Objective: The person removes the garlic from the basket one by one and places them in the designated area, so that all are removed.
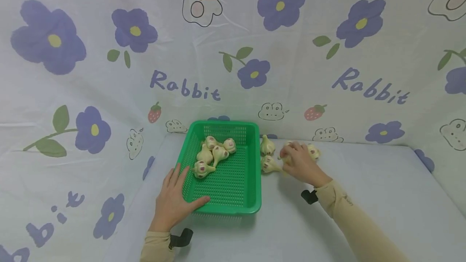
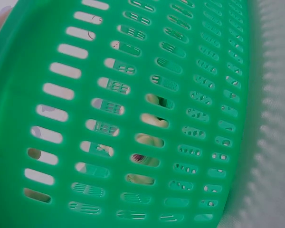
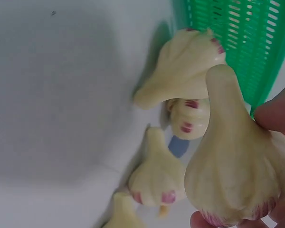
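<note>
My right hand [image 1: 300,163] pinches a garlic bulb [image 3: 235,161] between thumb and fingers, to the right of the green plastic basket [image 1: 255,209]. The held bulb is cream with purple patches at its base, and in the head view the hand mostly covers it. My left hand [image 1: 172,203] rests at the basket's near left corner, fingers straight along the left rim and thumb over the front rim. Inside the basket, several garlic bulbs [image 1: 220,154] lie towards the back left. In the left wrist view, the basket's slotted wall [image 2: 133,109] hides most of them.
Just right of the basket lie a garlic bulb [image 1: 267,145] and another bulb [image 1: 270,165] nearer me. A further bulb [image 1: 313,151] sits beyond my right hand. The white tabletop [image 1: 378,189] meets a patterned cloth wall [image 1: 233,43] at the back.
</note>
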The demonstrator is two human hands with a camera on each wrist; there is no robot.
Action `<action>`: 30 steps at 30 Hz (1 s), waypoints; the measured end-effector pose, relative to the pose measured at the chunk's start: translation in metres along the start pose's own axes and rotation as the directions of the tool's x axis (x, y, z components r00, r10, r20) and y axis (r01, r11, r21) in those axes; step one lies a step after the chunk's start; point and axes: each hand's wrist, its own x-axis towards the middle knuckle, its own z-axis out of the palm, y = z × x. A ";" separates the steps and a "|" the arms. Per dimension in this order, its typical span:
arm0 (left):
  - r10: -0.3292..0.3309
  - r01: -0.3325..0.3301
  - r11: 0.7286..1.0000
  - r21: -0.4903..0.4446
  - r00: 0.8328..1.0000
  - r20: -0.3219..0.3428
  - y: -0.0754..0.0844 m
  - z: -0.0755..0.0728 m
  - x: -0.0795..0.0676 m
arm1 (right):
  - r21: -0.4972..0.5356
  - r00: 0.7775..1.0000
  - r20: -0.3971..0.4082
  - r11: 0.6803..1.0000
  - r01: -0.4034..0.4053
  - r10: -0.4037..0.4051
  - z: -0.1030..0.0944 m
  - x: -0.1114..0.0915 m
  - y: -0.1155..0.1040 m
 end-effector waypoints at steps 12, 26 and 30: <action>-0.003 0.003 1.000 -0.003 1.000 0.001 -0.001 0.001 -0.001 | -0.020 1.000 -0.007 1.000 -0.011 0.011 0.022 -0.004 0.023; -0.002 0.002 1.000 -0.003 1.000 0.000 -0.001 0.001 -0.001 | 0.016 0.992 0.056 0.993 -0.116 0.115 0.037 -0.006 0.037; -0.004 0.004 1.000 -0.003 1.000 0.000 0.000 0.000 -0.001 | 0.006 0.992 0.069 0.994 -0.108 0.107 0.039 -0.007 0.039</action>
